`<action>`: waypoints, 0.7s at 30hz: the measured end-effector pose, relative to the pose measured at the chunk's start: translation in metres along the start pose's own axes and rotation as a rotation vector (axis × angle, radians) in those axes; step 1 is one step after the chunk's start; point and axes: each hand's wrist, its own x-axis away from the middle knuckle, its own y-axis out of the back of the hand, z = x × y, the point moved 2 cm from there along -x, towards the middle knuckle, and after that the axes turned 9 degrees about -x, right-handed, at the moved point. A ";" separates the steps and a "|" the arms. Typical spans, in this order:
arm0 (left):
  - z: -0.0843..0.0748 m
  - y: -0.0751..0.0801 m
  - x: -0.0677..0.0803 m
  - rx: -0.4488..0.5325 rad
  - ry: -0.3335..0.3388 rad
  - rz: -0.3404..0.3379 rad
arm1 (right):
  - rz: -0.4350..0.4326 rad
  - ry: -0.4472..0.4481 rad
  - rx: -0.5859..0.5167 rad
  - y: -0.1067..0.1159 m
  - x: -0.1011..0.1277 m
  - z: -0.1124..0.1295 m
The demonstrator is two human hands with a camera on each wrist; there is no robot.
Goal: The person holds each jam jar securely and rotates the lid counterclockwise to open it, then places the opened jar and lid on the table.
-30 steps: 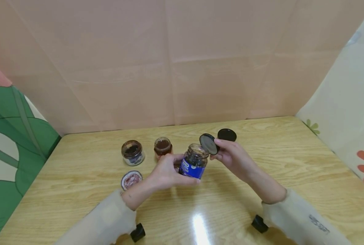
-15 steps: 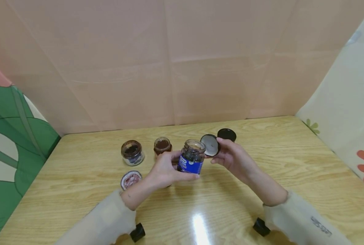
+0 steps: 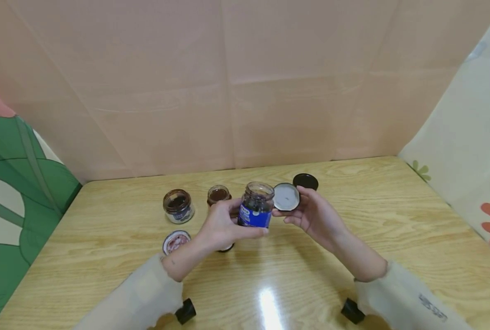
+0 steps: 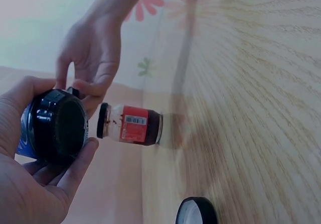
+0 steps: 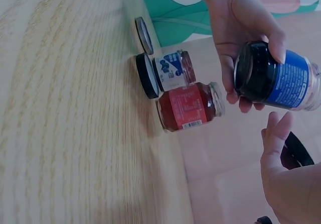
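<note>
While the blue-labelled jar (image 3: 255, 205) is held above the table (image 3: 393, 220), these points are noted
Head view: jar gripped upright in the left hand (image 3: 220, 227), mouth up, long axis near vertical; lid (image 3: 286, 197) pinched in the right hand (image 3: 315, 215), white inside shown
Left wrist view: jar base (image 4: 59, 128) is seen cupped by curled fingers; a spill is risked if it is tilted
Right wrist view: lid barely seen at the right hand (image 5: 291, 184); it could be dropped if the pinch is loosened

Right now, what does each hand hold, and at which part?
The left hand holds the blue-labelled jar around its lower body, lifted off the table. The right hand holds the loose lid by its edge, white inside showing.
</note>
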 end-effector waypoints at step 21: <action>-0.004 -0.002 -0.009 -0.064 0.139 -0.209 | -0.166 -0.065 0.166 0.000 0.003 -0.006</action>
